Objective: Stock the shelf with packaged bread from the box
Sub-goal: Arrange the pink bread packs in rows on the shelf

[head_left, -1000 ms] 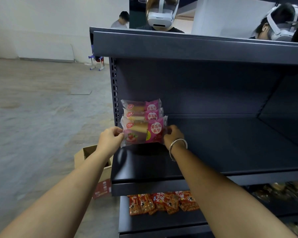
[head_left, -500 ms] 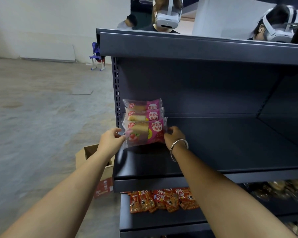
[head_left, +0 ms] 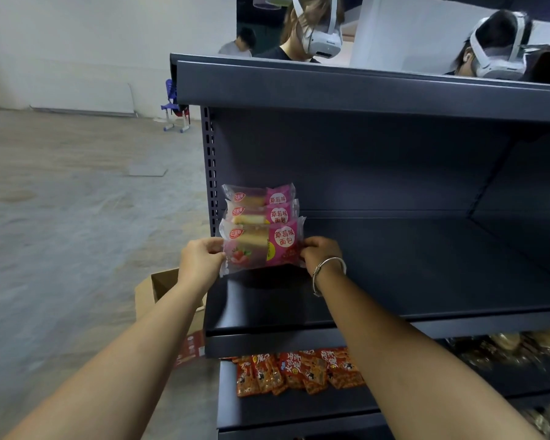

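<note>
Three pink strawberry bread packets stand in a row at the left end of the dark shelf (head_left: 410,268). The front bread packet (head_left: 261,246) is held at both ends: my left hand (head_left: 200,258) pinches its left edge and my right hand (head_left: 321,254), with a silver bracelet, pinches its right edge. Behind it stand the middle packet (head_left: 261,214) and the rear packet (head_left: 258,196), close to the back panel. The open cardboard box (head_left: 159,287) sits on the floor, left of the shelf, partly hidden by my left forearm.
Red snack packets (head_left: 296,373) lie on the shelf below, with other wrapped goods (head_left: 505,344) further right. The shelf board right of the bread is bare. People wearing white headsets (head_left: 321,42) stand behind the shelving unit. A blue chair (head_left: 173,106) stands far off on the floor.
The front bread packet has shifted slightly back towards the other two, both hands staying on its ends. The view has drifted a little left.
</note>
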Available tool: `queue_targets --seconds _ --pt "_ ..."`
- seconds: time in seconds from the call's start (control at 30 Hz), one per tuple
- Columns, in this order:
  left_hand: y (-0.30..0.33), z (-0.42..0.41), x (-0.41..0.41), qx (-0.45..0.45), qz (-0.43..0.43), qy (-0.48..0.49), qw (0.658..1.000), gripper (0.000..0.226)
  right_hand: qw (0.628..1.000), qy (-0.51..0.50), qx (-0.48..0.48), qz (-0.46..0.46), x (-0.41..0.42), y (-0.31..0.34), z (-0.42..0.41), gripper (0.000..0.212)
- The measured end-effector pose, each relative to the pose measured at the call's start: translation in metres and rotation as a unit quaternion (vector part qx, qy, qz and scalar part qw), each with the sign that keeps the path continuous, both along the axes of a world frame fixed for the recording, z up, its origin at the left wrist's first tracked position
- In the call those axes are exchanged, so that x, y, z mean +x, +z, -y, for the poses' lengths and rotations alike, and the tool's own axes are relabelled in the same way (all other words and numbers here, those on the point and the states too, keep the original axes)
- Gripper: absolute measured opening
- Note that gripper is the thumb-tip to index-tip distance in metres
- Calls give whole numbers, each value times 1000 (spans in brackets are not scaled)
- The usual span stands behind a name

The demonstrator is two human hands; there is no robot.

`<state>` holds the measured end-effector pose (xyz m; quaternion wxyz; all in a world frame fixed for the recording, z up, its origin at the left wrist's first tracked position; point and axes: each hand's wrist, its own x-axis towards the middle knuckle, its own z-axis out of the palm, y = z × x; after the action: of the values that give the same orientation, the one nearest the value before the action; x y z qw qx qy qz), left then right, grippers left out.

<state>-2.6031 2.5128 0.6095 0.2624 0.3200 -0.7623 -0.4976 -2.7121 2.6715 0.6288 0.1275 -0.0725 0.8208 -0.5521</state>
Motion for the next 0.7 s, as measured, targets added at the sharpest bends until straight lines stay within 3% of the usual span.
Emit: queue_targets --seconds 0.7 --pt "-9 11 -9 46 -52 -4 998 32 997 -8 42 -59 -7 -3 10 32"
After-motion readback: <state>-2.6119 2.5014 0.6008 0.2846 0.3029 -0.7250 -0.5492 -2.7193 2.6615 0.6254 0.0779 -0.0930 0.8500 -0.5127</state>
